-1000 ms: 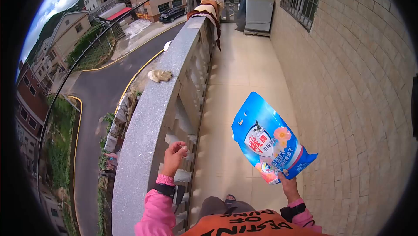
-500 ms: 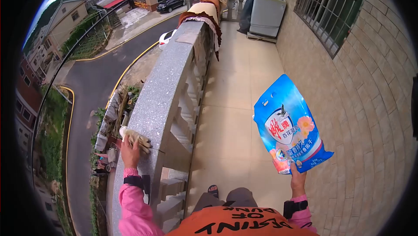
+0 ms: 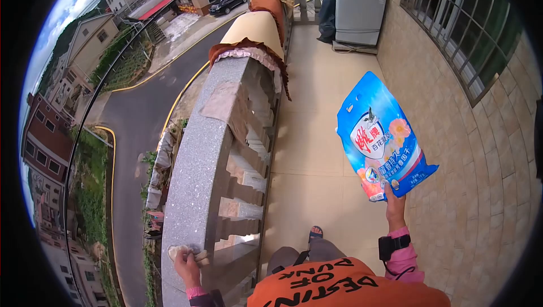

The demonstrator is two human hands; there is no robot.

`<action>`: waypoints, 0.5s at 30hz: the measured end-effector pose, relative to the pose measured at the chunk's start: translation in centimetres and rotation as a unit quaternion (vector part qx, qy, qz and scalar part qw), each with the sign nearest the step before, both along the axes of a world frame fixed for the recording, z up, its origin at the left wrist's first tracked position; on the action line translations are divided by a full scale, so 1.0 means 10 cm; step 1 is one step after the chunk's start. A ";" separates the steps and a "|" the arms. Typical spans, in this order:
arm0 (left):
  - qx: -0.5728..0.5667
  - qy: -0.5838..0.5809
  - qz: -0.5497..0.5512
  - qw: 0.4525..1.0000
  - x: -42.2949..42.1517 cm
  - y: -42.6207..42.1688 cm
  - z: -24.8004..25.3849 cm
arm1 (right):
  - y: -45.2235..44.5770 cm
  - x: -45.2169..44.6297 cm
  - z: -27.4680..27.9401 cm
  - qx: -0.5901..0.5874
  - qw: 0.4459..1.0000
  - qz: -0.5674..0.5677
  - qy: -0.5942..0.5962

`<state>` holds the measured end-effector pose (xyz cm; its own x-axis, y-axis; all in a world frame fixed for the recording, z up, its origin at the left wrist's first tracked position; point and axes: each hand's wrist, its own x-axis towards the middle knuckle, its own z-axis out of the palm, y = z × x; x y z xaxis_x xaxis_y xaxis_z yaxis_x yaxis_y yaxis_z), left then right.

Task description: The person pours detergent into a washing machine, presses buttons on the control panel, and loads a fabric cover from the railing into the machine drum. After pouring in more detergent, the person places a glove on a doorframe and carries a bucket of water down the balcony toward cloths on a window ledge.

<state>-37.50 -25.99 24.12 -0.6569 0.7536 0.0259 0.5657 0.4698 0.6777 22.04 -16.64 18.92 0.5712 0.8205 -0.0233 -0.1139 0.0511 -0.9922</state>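
Note:
My right hand (image 3: 393, 198) grips the lower edge of a blue detergent bag (image 3: 380, 140), thumb on its front, and the bag leans up to the left above the tiled floor. On top of the grey stone railing (image 3: 195, 194), at the lower left, my left hand (image 3: 186, 267) is closed on a pale glove (image 3: 182, 251). That glove is largely covered by the fingers. A thin pinkish cloth (image 3: 226, 106) is draped over the railing further ahead.
Beige and brown covers (image 3: 251, 29) hang over the railing's far part. A white washing machine (image 3: 359, 13) stands at the balcony's far end. To the right are a brick-patterned wall (image 3: 464, 160) and a barred window (image 3: 461, 18). Beyond the railing lies a road (image 3: 136, 114).
I have moved forward along the railing. My left hand, on the glove since half a second ago, now sits lower in view. The bag stays in my right hand, and the draped cloth appears nearer.

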 end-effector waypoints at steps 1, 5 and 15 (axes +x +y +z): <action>0.024 -0.029 0.008 0.999 -0.07 -0.02 0.18 | 0.02 -0.13 0.19 0.006 1.000 -0.016 -0.004; 0.132 -0.152 -0.002 0.980 0.12 0.09 0.48 | 0.21 -0.33 0.54 0.030 0.997 -0.012 -0.065; 0.108 -0.180 -0.328 0.921 0.77 1.30 0.49 | 0.35 -0.46 0.84 0.043 0.991 -0.079 -0.103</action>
<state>-29.85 -12.95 29.02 -0.0577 0.9942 0.0909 0.4012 -0.0603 0.9140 17.47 -13.18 27.30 0.6787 0.7138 0.1730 0.1064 0.1376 -0.9848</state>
